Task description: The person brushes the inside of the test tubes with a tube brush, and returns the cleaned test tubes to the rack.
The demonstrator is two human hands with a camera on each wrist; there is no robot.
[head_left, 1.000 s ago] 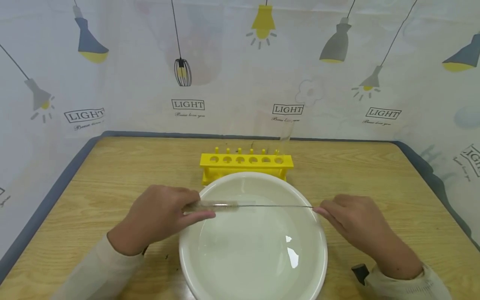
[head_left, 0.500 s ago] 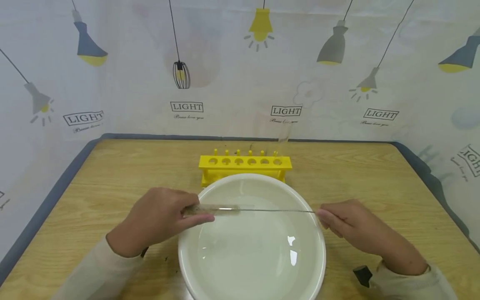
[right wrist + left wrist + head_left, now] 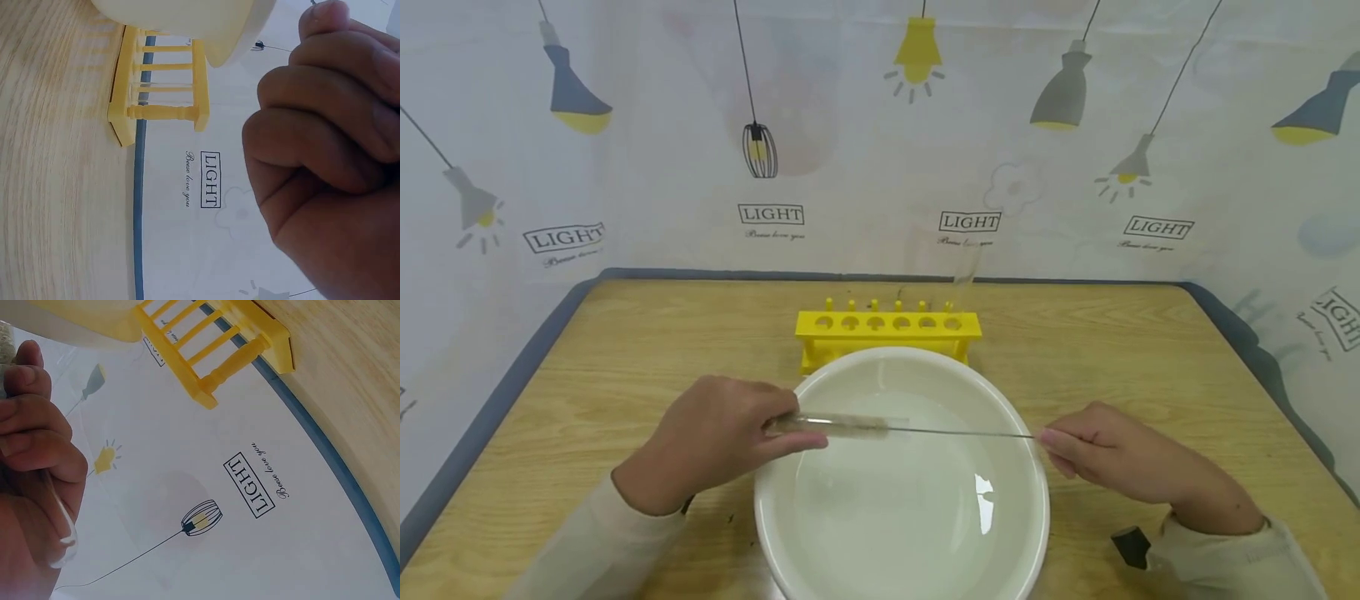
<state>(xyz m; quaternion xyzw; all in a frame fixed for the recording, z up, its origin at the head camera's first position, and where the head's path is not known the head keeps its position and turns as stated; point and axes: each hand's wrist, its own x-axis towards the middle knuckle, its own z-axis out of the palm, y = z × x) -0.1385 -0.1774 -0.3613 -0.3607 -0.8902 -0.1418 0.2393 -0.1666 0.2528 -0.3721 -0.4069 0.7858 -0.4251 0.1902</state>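
Note:
In the head view, my left hand (image 3: 718,442) grips a clear glass test tube (image 3: 900,424), held roughly level above a white basin (image 3: 1042,500). The tube's rounded end (image 3: 67,547) pokes out below the curled fingers in the left wrist view. Inside the tube sit the pale bristles of a test tube brush (image 3: 970,432). Its thin wire stem runs out of the tube's mouth to the right. My right hand (image 3: 1120,454) pinches the far end of that wire just beyond the basin's right rim. Part of the tube is hidden by the left hand.
Behind the basin stands a yellow test tube rack (image 3: 887,330). Another clear tube (image 3: 966,279) rises at the rack's right end. The basin seems to hold clear water. A patterned sheet hangs behind the wooden table (image 3: 647,333).
My right hand has shifted slightly right and nearer to me, and the wire now slants down to the right. The bristles sit a little closer to the tube's mouth. The left hand barely moved.

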